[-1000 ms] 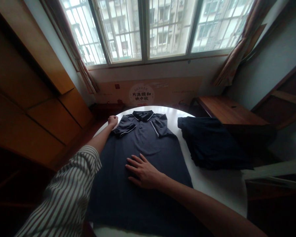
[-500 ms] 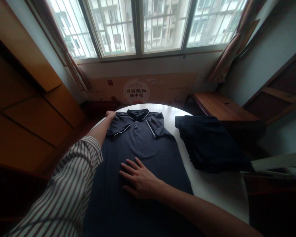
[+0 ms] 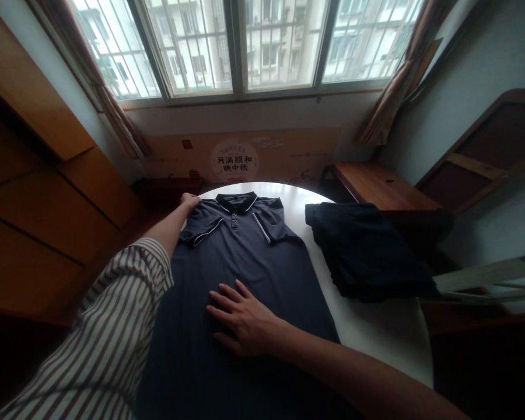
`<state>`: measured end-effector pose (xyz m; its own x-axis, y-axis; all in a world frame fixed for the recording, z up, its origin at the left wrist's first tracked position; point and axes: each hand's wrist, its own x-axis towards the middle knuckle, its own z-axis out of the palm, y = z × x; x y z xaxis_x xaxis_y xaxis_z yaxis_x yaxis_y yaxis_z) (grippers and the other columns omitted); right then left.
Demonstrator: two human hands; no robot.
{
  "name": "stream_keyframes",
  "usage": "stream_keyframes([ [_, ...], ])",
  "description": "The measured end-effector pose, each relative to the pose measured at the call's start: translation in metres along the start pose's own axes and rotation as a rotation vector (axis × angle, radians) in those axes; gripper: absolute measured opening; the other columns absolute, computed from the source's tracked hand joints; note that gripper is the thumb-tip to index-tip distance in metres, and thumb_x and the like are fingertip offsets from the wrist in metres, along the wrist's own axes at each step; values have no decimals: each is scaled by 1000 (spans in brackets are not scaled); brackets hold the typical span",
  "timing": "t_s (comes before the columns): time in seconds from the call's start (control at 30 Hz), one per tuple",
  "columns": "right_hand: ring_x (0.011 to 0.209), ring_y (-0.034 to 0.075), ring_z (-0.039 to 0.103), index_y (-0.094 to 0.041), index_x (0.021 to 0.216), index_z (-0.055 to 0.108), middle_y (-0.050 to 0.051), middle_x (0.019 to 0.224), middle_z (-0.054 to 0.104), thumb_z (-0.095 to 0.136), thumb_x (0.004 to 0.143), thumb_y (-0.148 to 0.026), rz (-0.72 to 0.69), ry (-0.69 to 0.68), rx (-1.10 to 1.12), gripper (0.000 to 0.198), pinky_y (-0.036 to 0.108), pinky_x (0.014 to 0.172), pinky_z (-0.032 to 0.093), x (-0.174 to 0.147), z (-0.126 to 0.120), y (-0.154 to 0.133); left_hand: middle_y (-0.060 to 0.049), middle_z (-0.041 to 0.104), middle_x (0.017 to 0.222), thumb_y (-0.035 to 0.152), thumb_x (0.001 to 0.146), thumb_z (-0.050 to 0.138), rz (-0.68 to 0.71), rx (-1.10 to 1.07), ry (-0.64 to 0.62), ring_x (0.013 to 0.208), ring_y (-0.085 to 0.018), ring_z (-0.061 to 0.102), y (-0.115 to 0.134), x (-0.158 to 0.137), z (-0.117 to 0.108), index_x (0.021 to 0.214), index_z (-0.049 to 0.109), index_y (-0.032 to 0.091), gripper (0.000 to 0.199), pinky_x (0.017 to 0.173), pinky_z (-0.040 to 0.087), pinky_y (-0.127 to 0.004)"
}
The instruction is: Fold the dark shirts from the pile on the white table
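My shirt (image 3: 262, 268) lies flat on the white tbl (image 3: 376, 344), right in front of me, w/ its collar (image 3: 236, 202) at the far end, toward the window (image 3: 238, 49). It's dark, w/ thin white lines on the collar & on both short sleeves. A few btns run down from the neck. The low part gets so dark near me that I can't tell where it ends.

My R hand (image 3: 244, 324) is on the mid part of the shirt, palm down, fingers spread. My L hand (image 3: 190, 200) reaches way out to the far L side. Its fingers are curled up, touching the shirt by the shoulder. It's small & dim there, so I can't tell if they pinch the cloth.

My L arm has a stripy sleeve (image 3: 109, 315), pushed up near the elbow. What shows of my R arm is bare.

To the R of the shirt, just beside it, is a dark folded cloth (image 3: 370, 251), also on the tbl. It's too dark to tell what kind.

Past the tbl, a tan poster (image 3: 284, 154) w/ big black writing is on the wall under the window. A brown wood desk (image 3: 385, 186) is at the far R.
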<state>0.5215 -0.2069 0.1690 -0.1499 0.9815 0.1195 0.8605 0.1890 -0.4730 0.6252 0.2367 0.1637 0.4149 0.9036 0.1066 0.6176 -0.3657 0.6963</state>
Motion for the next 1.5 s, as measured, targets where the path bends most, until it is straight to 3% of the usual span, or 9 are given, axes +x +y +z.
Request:
stream_keyframes([
  [0.23,148,30,21,-21,151,38,10,160,31,39,100,-50,6,7,22,59,57,120,11,-3,0,1,-23,60,127,23,83,65,190,227,-10,125,-39,51,16,-26,-1,102,70,13,23,102,40,-53],
  [0.43,149,31,20,-23,153,35,10,160,30,42,99,-47,13,-2,7,59,58,119,12,-2,-2,-6,-13,61,133,35,89,56,502,336,-287,127,-29,51,18,-71,21,112,70,20,31,112,33,-43],
  [0.7,146,30,29,-20,149,42,11,156,38,50,96,-47,-52,-23,9,60,49,118,25,-4,-4,-7,-11,31,159,42,98,38,504,415,-361,148,-32,24,6,-85,30,148,43,25,53,116,15,-61],
  [0.77,130,24,52,-21,137,57,9,141,58,51,97,-44,-71,-33,58,46,37,108,41,15,-29,15,-10,29,160,43,98,36,506,425,-361,148,-31,22,6,-85,31,150,40,25,55,117,12,-62],
  [0.83,101,17,67,-19,120,68,7,116,72,48,99,-36,100,81,60,34,27,89,50,42,-66,50,-9,28,160,43,99,34,505,433,-354,149,-31,21,5,-86,32,151,38,25,56,117,9,-62],
  [0.9,87,15,68,-13,101,74,7,98,75,47,100,-28,414,219,-130,31,25,82,49,67,-110,95,-8,28,160,44,99,33,503,438,-345,149,-30,21,5,-87,32,151,37,26,56,118,9,-61],
  [1.07,95,21,66,-4,104,69,14,103,71,48,99,-18,690,291,-246,26,30,83,50,101,-185,203,-8,29,160,43,98,33,503,443,-334,149,-30,22,5,-90,31,152,37,24,57,118,12,-61],
  [1.27,105,22,63,-17,122,60,9,123,61,60,96,-36,876,218,-297,32,44,89,54,113,-179,270,-8,32,159,45,99,33,499,456,-299,148,-27,25,4,-91,32,151,37,23,57,119,12,-58],
  [1.5,108,24,61,-17,123,59,10,126,60,61,95,-36,897,169,-357,34,46,92,52,121,-165,299,-8,33,158,46,98,33,499,459,-274,147,-27,27,4,-92,33,150,39,22,58,119,14,-58],
])
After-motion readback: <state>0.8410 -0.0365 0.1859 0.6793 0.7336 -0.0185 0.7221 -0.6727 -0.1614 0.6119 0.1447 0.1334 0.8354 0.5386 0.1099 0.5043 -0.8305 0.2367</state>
